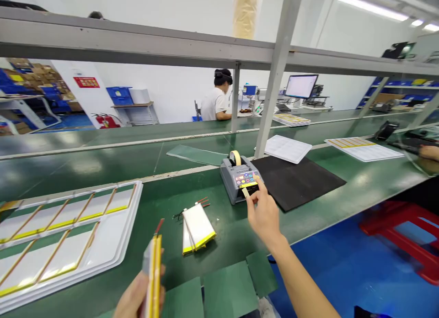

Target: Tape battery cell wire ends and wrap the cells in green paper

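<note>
In the head view, my left hand (135, 293) is closed round flat pouch battery cells (155, 272) with yellow edges, held on edge; a red lead sticks up from their top. My right hand (264, 213) is at the front of a grey tape dispenser (229, 181). Its thumb and a finger close on the end of a short pale strip of tape (245, 193), while the index finger reaches up by the button panel. Between my hands, a small stack of white pouch cells (199, 225) with yellow edges and red and black leads lies on the green bench (164, 204).
Stacked white trays (128, 222) of cells stand at left. A black mat (298, 181), a white tray (288, 149) and another tray (363, 149) lie at right. A shelf post (274, 80) rises behind the dispenser. Across the bench sits a person (214, 101); another person's hand (429, 152) shows at far right.
</note>
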Demonstrator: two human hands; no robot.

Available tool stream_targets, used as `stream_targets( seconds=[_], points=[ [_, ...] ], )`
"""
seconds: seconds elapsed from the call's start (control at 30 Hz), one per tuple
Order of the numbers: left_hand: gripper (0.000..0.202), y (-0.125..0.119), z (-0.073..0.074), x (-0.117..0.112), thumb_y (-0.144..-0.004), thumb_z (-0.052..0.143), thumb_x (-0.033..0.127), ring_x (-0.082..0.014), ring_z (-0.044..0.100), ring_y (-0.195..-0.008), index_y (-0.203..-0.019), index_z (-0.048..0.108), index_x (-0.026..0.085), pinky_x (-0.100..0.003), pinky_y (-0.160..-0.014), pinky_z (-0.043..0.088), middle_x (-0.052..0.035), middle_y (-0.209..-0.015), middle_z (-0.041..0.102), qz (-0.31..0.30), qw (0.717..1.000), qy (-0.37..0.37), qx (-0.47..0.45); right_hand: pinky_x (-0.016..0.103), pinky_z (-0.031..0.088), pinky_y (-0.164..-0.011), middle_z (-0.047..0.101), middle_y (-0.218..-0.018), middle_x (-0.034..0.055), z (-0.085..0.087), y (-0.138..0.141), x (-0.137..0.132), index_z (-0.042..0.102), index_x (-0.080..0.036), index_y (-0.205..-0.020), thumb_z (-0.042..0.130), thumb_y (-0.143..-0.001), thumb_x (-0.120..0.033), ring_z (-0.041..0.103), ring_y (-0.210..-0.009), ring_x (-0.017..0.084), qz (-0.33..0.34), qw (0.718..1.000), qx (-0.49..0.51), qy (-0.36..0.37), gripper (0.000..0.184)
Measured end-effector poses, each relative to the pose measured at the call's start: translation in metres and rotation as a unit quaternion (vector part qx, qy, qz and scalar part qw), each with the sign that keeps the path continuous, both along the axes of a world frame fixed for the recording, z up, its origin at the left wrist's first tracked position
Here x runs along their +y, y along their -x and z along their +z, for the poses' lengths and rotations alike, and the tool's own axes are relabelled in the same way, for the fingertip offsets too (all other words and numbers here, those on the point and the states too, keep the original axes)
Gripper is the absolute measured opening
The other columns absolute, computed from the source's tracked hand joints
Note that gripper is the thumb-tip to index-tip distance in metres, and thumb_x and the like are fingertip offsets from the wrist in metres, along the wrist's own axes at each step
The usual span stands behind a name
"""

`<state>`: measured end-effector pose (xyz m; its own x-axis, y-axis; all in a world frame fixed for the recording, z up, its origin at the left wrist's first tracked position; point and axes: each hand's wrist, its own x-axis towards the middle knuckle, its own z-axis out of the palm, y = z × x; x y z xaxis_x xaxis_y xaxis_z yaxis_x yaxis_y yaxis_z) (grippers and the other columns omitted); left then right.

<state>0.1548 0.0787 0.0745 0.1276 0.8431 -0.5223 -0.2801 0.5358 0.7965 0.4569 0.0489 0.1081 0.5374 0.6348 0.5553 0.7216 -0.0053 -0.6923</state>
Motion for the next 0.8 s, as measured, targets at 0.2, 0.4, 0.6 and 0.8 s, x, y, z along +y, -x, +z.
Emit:
stream_targets(
  seconds=[0.2,0.4,0.6,0.8],
  points=[
    [0.060,-0.042,0.021,-0.036,-0.068,0.068,0.056,-0.0180,0.061,-0.074,-0.112,0.054,0.018,-0.025,-0.064,0.049,-0.0060,-0.096,0.068,-0.271,0.953,-0.117,0.073,0.028,0.042,-0.067,0.053,-0.073,-0.0022,0.035,0.030,-0.048,0.019,-0.025,-0.138,0.048,-0.091,-0.024,0.050,-0.067,0.015,0.352,0.922,0.153,0.038,0.055],
    [0.043,-0.058,0.033,-0.061,-0.080,0.058,0.048,-0.0197,0.061,-0.081,-0.111,0.053,0.019,-0.026,-0.070,0.046,-0.0055,-0.092,0.066,-0.469,0.852,-0.217,0.083,0.023,0.033,-0.053,0.046,-0.065,-0.0066,0.041,0.027,-0.059,0.027,-0.024,-0.136,0.059,-0.080,-0.022,0.039,-0.056,0.010,0.512,0.810,0.181,0.222,0.064],
    [0.033,-0.061,0.041,-0.065,-0.082,0.055,0.047,-0.0186,0.061,-0.075,-0.102,0.056,0.021,-0.024,-0.065,0.045,-0.0022,-0.085,0.066,-0.529,0.800,-0.244,0.144,0.022,0.031,-0.052,0.044,-0.064,-0.0083,0.035,0.029,-0.062,0.030,-0.026,-0.135,0.058,-0.075,-0.016,0.036,-0.054,0.009,0.521,0.805,0.130,0.251,0.067],
    [0.036,-0.061,0.043,-0.066,-0.077,0.059,0.041,-0.0207,0.060,-0.079,-0.108,0.059,0.023,-0.025,-0.070,0.045,-0.0027,-0.091,0.068,-0.517,0.802,-0.240,0.178,0.020,0.029,-0.049,0.042,-0.063,-0.0097,0.035,0.031,-0.061,0.030,-0.027,-0.134,0.064,-0.071,-0.014,0.038,-0.052,0.008,0.500,0.819,0.066,0.275,0.072]
  ],
)
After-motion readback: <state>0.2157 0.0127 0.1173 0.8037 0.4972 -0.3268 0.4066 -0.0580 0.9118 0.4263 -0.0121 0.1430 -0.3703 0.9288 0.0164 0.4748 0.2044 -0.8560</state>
